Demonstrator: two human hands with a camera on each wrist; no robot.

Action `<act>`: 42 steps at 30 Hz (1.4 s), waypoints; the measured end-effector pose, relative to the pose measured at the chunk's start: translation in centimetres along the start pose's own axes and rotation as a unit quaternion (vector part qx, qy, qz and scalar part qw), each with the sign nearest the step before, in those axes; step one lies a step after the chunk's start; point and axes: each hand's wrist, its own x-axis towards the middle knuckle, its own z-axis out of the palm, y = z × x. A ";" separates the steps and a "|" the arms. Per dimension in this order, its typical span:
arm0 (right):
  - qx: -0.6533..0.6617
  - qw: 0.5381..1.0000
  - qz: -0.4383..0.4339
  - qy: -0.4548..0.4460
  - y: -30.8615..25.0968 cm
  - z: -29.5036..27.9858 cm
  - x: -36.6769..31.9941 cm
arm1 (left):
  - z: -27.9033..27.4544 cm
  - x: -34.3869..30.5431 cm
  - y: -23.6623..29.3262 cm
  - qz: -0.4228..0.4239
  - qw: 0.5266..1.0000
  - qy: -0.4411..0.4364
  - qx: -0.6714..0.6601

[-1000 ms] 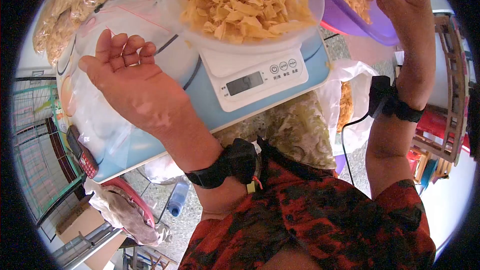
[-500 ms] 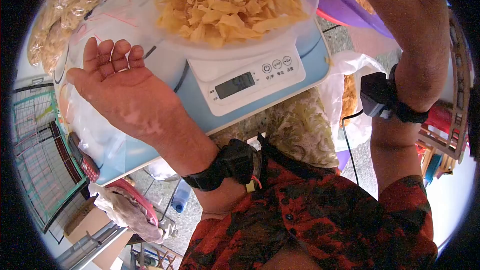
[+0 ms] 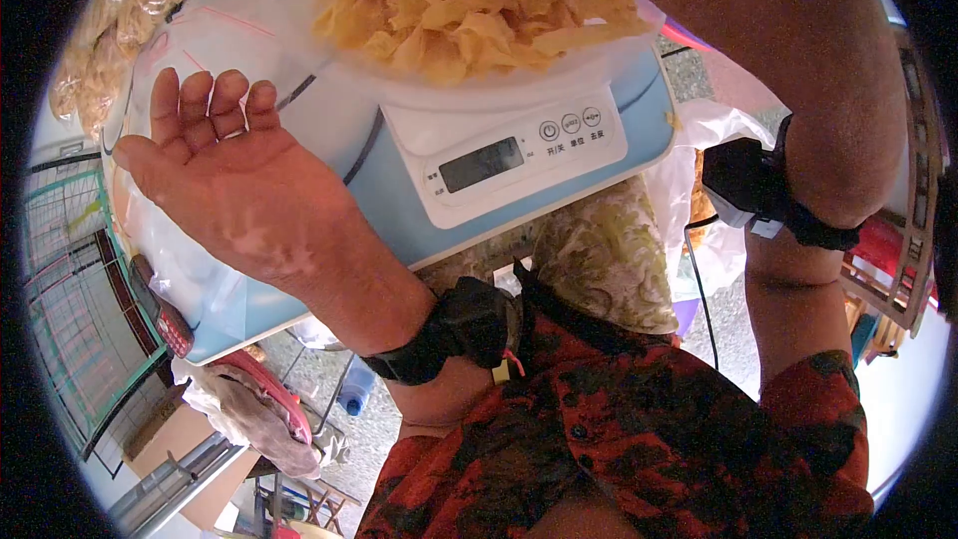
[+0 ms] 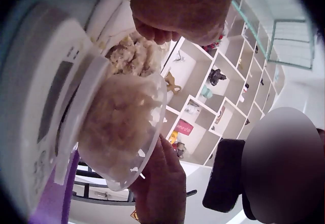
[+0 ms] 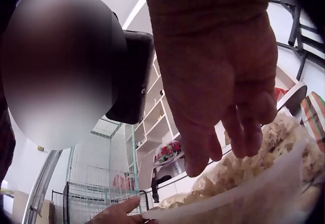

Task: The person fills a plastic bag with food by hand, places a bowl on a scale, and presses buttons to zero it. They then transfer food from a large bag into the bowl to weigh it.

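A translucent bowl [image 4: 161, 99] heaped with pale yellow flakes [image 3: 449, 10] rests on a white kitchen scale [image 3: 589, 155] with a grey display [image 3: 481, 164]. To the left of the scale, my left hand [image 3: 239, 175] is palm up, its fingers loosely bent and holding nothing. My right hand [image 5: 218, 71] is over the bowl, fingers relaxed and pointing down toward the flakes in the right wrist view; nothing shows in it. The head view cuts off its fingers behind the forearm. In the left wrist view my right hand [image 4: 160, 183] is beside the bowl's rim; contact is unclear.
The scale stands on a blue-edged table [image 3: 644, 135] with clear plastic beneath the left hand. Bagged flakes [image 3: 130, 25] lie at the upper left, a red-keyed phone [image 3: 172, 324] at the left edge. A white bag [image 3: 728, 250] hangs right, a bottle [image 3: 356, 386] is below.
My right arm has swung left from beside the purple basin to over the bowl. My left hand has shifted slightly left in view, still palm up.
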 end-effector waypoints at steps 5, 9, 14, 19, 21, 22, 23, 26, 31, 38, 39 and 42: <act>-0.005 1.000 -0.011 0.000 0.6 0.4 0.8 | -0.6 0.5 0.2 -0.028 0.999 -0.008 -0.025; -0.008 1.000 -0.014 0.004 1.0 0.8 1.2 | 0.0 0.3 0.1 -0.012 1.000 0.011 -0.012; -0.018 1.000 -0.017 0.010 0.6 0.9 1.5 | -0.2 0.5 0.2 -0.012 1.000 0.016 -0.016; -0.026 0.999 -0.029 0.019 0.4 1.0 2.0 | -0.5 0.6 -0.1 0.004 1.000 0.007 -0.019; -0.022 0.999 -0.032 0.020 0.4 1.1 2.2 | 0.0 0.4 0.1 -0.002 0.999 0.028 -0.015; -0.020 0.999 -0.033 0.022 0.5 1.2 2.4 | 0.2 0.3 0.2 -0.004 0.999 0.039 -0.013; -0.017 0.999 -0.032 0.023 0.6 1.2 2.6 | 0.3 0.2 0.3 0.000 0.999 0.038 -0.009; 0.014 0.999 -0.022 0.019 1.0 1.3 3.0 | 0.1 0.2 0.3 0.004 0.999 0.036 -0.005; 0.028 0.996 0.069 -0.039 0.4 0.3 3.2 | -0.8 0.9 0.2 -0.013 0.999 0.011 -0.046; 0.033 0.996 0.079 0.032 -0.2 -0.6 1.8 | -0.4 0.7 0.5 -0.003 0.999 0.043 -0.024; 0.033 0.995 0.082 0.048 -0.3 -0.8 1.5 | -0.4 0.7 0.5 -0.006 0.999 0.044 -0.025; 0.038 0.992 0.090 0.085 -0.5 -1.4 0.8 | -0.7 0.9 0.4 -0.007 0.999 0.035 -0.033</act>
